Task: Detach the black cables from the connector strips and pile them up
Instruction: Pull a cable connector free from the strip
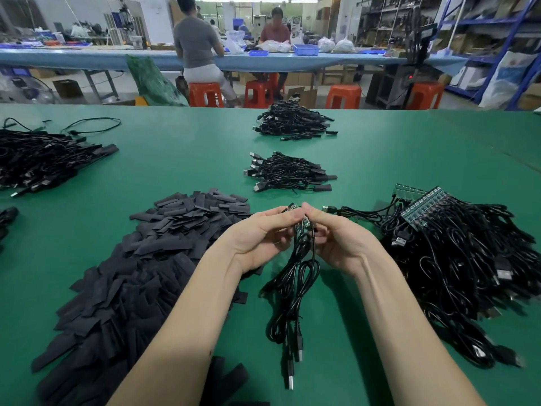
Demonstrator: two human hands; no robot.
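My left hand and my right hand meet above the green table, both pinching a short green connector strip between fingertips. Black cables hang from the strip and trail toward me, their USB plugs lying on the table. To the right lies a big heap of black cables still joined to green connector strips. Two small piles of loose cables sit farther out, the near pile and the far pile.
A large spread of flat black sleeve pieces covers the table left of my arms. Another mound of black cables lies at the far left. Beyond the table are orange stools and two people at a blue workbench.
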